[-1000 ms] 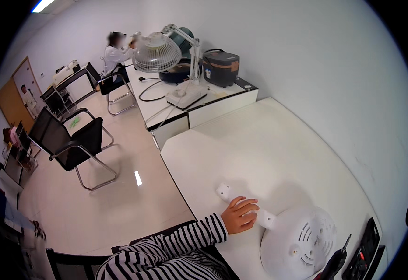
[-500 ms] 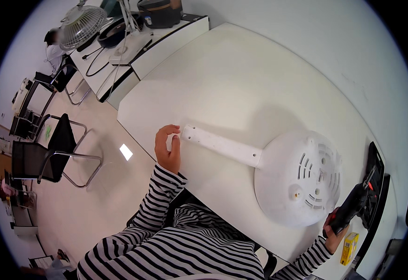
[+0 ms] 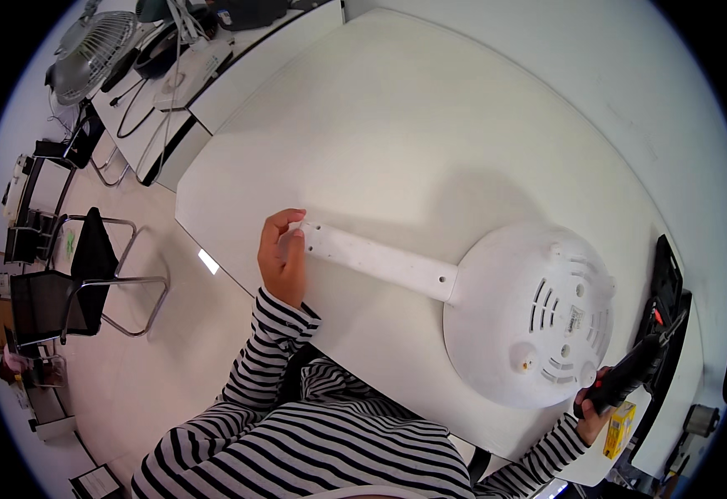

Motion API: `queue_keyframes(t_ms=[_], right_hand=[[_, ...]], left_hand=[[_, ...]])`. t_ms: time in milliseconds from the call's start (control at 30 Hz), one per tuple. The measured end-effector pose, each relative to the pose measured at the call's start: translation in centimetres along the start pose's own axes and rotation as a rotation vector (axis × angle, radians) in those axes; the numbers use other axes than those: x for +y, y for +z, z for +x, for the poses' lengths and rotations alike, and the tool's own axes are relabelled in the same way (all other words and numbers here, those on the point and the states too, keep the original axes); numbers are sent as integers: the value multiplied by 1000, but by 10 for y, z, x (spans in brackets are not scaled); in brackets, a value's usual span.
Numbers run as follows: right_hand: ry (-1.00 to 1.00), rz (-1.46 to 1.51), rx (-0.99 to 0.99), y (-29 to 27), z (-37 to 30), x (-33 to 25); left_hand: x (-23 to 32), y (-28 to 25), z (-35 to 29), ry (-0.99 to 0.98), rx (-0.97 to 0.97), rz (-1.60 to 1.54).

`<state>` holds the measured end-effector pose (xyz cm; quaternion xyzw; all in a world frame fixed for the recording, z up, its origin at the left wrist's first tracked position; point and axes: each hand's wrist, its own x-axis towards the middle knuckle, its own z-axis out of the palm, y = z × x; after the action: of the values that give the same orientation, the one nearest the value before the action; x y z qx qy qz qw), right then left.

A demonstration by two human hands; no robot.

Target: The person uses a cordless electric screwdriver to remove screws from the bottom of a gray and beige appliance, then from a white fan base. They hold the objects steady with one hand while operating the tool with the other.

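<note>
The left hand (image 3: 283, 259) has its fingers (image 3: 284, 223) curled over the near end of a long white flat bar (image 3: 378, 259), thumb and fingertips pinching that end so it is gripped and touching the table beneath. From those fingers the bar runs away to the right, with small holes showing along it, and joins a round white dome-shaped base (image 3: 530, 312) that lies with its underside up, showing vent slots, screw holes and small feet. Past the far lower rim of that base, the right hand (image 3: 590, 409) is closed around the handle of a black power screwdriver (image 3: 632, 373), whose body points up and away from the hand, close to the base's edge; whether its tip touches anything cannot be told. Just beyond the right hand's fingers sit a small yellow box (image 3: 619, 429) and a black tool case (image 3: 665, 308) at the table's right edge. Everything rests on a white table (image 3: 430, 133). Both forearms wear black-and-white striped sleeves. Well away from the left hand, to its left on the floor, stands a black chair (image 3: 72, 287), and far up beyond it a desk fan (image 3: 89, 51) stands on another desk.
</note>
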<state>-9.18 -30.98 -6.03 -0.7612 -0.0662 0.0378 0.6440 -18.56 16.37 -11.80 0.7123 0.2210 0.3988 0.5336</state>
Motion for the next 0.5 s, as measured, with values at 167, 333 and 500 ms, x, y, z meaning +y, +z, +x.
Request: queue_keyframes(t_ms=[167,333,500], right_hand=[[45,14,7,-16,-3,12],[-6,-113,103,-17,-1,18],[20,-161,123,-18,2,16]], left_hand=[[3,4,3,27,-21,48],[5,8,7,22,-27,81],[8,11,7,-10,-24,116]])
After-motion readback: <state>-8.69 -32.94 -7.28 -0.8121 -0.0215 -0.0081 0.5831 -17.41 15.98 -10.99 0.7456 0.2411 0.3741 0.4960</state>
